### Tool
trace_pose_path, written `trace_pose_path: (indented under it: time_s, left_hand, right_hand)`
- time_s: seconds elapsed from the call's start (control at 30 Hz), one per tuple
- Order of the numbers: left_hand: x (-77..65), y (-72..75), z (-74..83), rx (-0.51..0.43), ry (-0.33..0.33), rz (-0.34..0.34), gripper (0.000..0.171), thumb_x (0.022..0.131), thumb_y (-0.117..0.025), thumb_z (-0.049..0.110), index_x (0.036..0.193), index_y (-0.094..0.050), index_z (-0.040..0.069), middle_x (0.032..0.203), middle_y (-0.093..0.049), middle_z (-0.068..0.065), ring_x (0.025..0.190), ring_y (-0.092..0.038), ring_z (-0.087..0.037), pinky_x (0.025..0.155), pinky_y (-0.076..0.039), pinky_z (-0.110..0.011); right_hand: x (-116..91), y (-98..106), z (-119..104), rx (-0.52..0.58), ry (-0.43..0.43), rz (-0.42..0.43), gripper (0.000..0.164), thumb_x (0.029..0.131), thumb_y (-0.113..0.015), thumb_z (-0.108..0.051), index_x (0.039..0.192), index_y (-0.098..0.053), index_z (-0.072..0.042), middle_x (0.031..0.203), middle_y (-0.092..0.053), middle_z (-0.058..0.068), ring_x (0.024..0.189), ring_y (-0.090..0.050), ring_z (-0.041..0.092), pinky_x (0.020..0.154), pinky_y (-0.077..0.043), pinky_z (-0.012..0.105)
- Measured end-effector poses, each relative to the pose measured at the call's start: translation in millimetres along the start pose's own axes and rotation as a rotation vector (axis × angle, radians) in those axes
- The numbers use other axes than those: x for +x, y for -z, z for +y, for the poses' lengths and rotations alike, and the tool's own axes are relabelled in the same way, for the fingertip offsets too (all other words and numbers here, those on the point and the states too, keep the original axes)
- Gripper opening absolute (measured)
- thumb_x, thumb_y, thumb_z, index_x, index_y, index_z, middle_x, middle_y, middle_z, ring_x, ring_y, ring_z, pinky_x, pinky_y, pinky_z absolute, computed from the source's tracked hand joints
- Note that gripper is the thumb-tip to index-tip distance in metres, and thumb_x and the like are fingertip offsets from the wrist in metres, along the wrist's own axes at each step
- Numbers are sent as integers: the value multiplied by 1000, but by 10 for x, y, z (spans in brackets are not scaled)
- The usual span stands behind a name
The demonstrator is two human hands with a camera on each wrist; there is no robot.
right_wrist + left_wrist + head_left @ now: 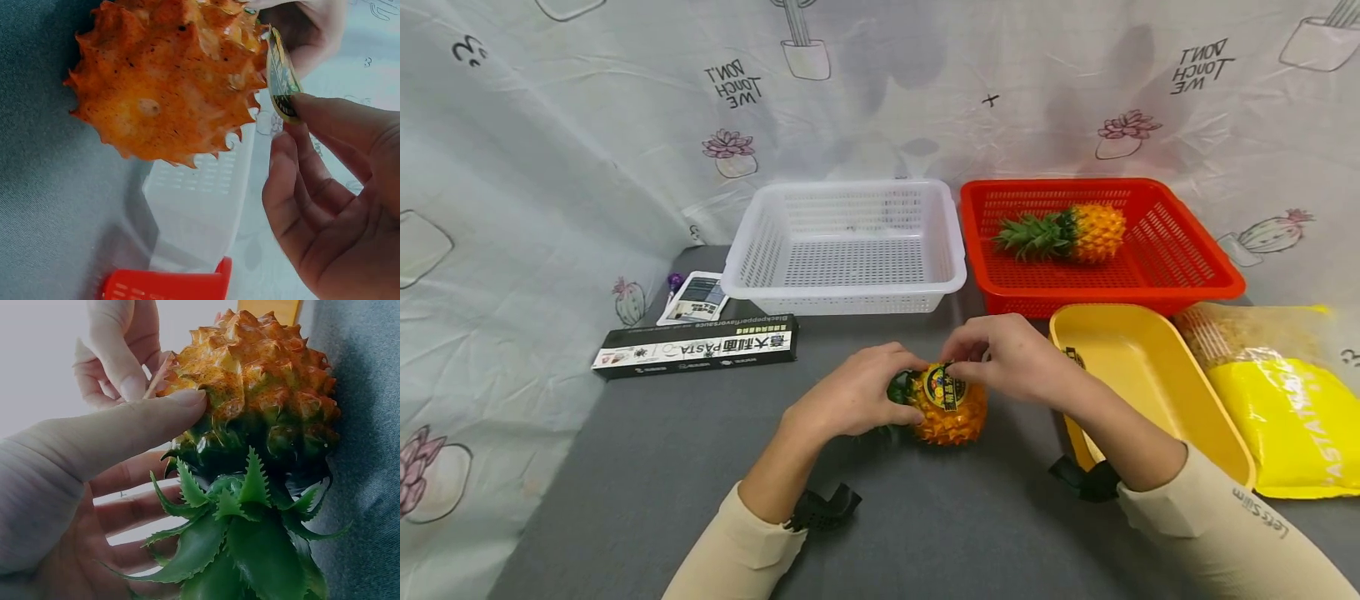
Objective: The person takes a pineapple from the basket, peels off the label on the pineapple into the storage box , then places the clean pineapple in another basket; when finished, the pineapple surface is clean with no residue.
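A toy pineapple (958,427) with orange spiky skin and green leaves lies on its side near the table's middle. My left hand (857,396) grips it near the leaf end. In the left wrist view, its thumb presses the skin and its fingers spread behind the pineapple (256,381). My right hand (1011,358) pinches a round black-and-yellow sticker (945,387) between thumb and finger. The right wrist view shows this sticker (281,81) standing out edge-on from the pineapple's side; whether its far edge is stuck down I cannot tell.
Behind stand a white basket (850,305) and a red basket (1105,295), the latter with another pineapple (1093,233) inside. A yellow tray (1150,375) and a pasta bag (1285,417) are at right. A black pasta box (696,346) and a white packet (696,298) lie left.
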State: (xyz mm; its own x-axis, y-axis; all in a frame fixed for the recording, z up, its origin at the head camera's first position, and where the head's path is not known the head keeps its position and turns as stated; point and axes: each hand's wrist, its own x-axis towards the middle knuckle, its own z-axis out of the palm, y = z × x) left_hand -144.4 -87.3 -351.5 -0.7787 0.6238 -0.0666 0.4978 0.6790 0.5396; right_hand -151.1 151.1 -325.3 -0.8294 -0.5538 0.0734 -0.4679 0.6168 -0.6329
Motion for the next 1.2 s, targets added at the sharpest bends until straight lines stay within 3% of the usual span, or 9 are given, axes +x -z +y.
trace_pose_path:
  time_s: [0.3, 0.57, 0.93, 1.2]
  left_hand:
    - [-5, 13, -14, -4, 15, -7, 57, 86, -85, 29, 137, -66, 12, 133, -66, -4, 124, -62, -24, 108, -50, -42]
    - [-6, 23, 5, -20, 30, -21, 57, 86, -86, 29, 137, -66, 12, 133, -66, -4, 123, -61, -23, 108, -50, -42]
    - [2, 13, 9, -16, 35, -32, 59, 88, -85, 31, 140, -64, 14, 137, -64, -5, 128, -60, -26, 111, -48, -45]
    - [19, 38, 33, -21, 60, -52, 57, 87, -85, 30, 137, -65, 12, 137, -64, -5, 130, -58, -28, 112, -47, -46]
  right_hand:
    - [12, 145, 13, 173, -55, -84, 9, 92, -78, -11, 98, -80, -17, 88, -74, -2, 74, -65, 18, 69, -60, 32]
    - [-25, 292, 77, 289, -101, -141, 9, 93, -77, -16, 102, -79, -13, 91, -75, 5, 76, -69, 23, 75, -63, 35]
    - [-230, 486, 253, 328, -184, -97, 10, 93, -78, -20, 100, -78, -13, 82, -71, 10, 74, -67, 29, 62, -55, 33]
    - [-431, 646, 363, 353, -243, -92, 16, 94, -77, -19, 105, -75, -7, 88, -74, 9, 74, -70, 29, 72, -61, 36]
